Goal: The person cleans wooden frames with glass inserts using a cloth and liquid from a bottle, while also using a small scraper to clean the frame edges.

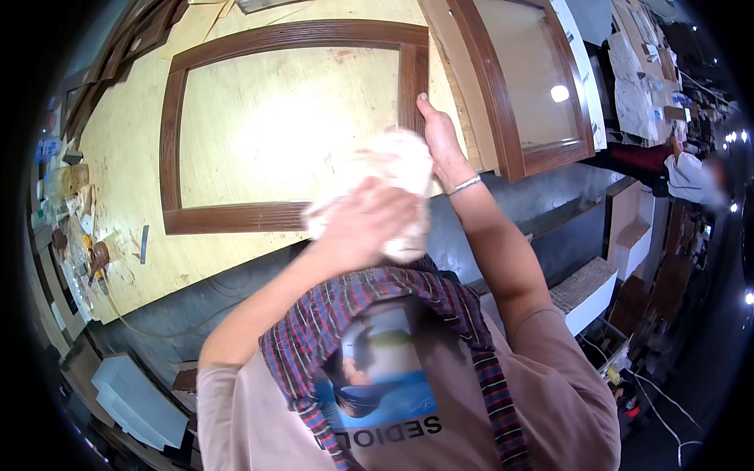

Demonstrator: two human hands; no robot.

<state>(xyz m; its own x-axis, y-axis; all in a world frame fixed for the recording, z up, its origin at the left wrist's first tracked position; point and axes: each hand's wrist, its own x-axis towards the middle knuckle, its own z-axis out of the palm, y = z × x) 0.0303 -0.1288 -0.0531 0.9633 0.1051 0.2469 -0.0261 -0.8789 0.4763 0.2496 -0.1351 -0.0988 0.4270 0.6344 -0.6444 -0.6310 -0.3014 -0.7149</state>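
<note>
1. Left hand (365, 224) is closed around a white cloth wad (385, 180), pressed near the brown cabinet door frame (236, 216) on the plywood bench (118, 157).
2. Right hand (440, 137) steadies the frame's stile, fingers flat, gripping nothing.
3. Judged mid-wipe; finished extent cannot be told.

Left hand (365, 228) clutches white cloth (393, 169); right hand (440, 137) rests on brown wooden frame (177, 133).

The wooden frame (290, 125) lies on the workbench (126, 157), under both hands. The left hand (361, 224) presses a cloth wad (385, 188) just left of the right hand (440, 141). A second frame (534, 86) lies right of the right hand.
</note>
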